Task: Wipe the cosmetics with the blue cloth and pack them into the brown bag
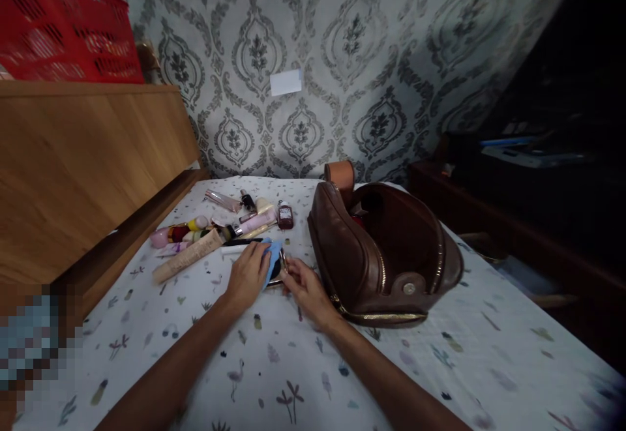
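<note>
My left hand [248,272] is closed on a light blue cloth [272,263], pressing it against a small dark compact [276,270] with a shiny metallic rim. From the other side, my right hand [307,287] grips the compact's edge between thumb and fingers. Part of the compact is hidden behind the cloth and fingers. Just right of my right hand stands a brown leather bag [342,255], its zipped top gaping wide. Left of my hands lies a loose group of cosmetics, among them a beige tube [188,258], a pink tube [257,221] and a small dark red bottle [285,216].
A white printed sheet [274,366] covers the surface under everything. A wooden cabinet [92,137] borders it on the left, with a red plastic basket [68,23] on top. Patterned wallpaper [303,40] rises behind. Dark furniture [518,222] stands at right.
</note>
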The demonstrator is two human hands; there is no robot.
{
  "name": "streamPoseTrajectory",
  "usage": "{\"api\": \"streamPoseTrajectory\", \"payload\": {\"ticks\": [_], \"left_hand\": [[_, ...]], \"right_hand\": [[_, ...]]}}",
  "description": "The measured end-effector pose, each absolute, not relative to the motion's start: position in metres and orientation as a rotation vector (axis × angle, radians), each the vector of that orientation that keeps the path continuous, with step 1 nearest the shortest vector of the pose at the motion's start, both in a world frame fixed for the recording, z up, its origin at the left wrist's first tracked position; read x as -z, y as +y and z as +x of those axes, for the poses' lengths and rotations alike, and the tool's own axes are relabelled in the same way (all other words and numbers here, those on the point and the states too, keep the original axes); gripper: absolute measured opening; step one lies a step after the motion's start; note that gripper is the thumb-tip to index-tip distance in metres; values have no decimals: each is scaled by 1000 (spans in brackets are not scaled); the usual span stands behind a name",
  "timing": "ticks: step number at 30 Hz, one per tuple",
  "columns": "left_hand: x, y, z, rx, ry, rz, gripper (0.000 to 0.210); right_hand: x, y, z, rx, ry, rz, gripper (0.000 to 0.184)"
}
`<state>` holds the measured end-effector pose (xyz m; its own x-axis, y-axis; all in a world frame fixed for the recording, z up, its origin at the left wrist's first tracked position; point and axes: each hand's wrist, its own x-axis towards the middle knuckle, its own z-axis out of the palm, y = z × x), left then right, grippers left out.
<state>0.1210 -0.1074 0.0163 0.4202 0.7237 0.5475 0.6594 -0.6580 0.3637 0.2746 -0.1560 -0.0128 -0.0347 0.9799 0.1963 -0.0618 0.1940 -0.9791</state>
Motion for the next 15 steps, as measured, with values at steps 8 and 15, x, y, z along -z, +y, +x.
{"api": "streamPoseTrajectory", "payload": {"ticks": [8,15], "left_hand": [[-13,-98,103,-949,1364,2324,38],[-24,-103,105,-907,1241,2196,39]], "right_hand": [[13,-155,276,-1190,-1185,-974,42],[9,-157,277,-1214,-1191,-936,46]]}}
